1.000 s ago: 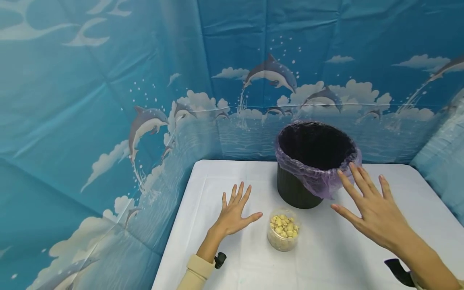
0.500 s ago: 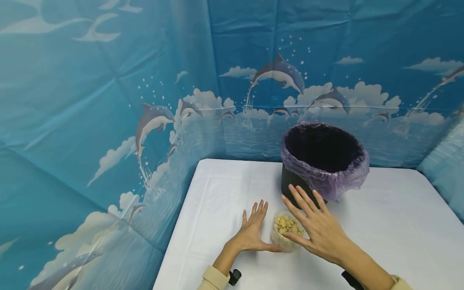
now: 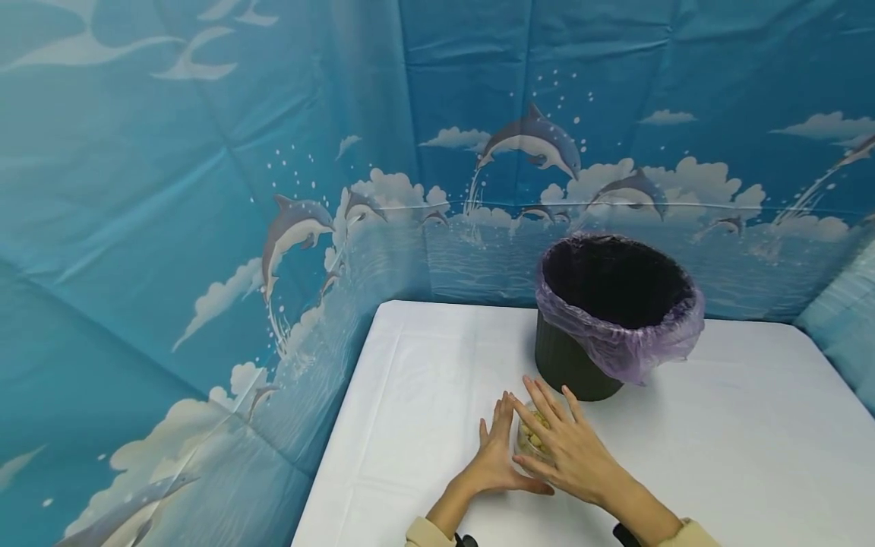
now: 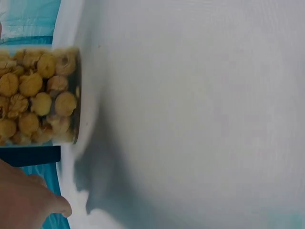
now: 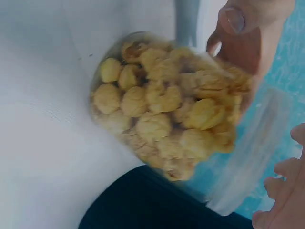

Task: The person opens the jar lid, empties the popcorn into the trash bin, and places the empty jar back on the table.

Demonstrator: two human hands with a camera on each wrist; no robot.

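Observation:
A clear plastic jar [image 3: 532,442] of popcorn [image 4: 31,96] stands on the white table, partly hidden by my hands in the head view. At its left is my left hand [image 3: 495,462], fingers extended and thumb stretched along the near side. My right hand [image 3: 573,459] is over the right side, its fingers straight and spread, covering much of the jar. In the right wrist view, the popcorn shows through the jar's wall [image 5: 155,105], with the left hand [image 5: 245,45] beside it. Whether either hand touches the jar cannot be told.
Just behind the jar stands a dark bin [image 3: 570,365], lined with a purple plastic bag [image 3: 632,349]. White cloth covers the table [image 3: 417,380]. Blue curtains [image 3: 478,61] printed with dolphins hang at the back and sides.
My right hand has moved left and down from beside the bin to the jar. My left hand has shifted right towards it. The jar and bin stay where they stood.

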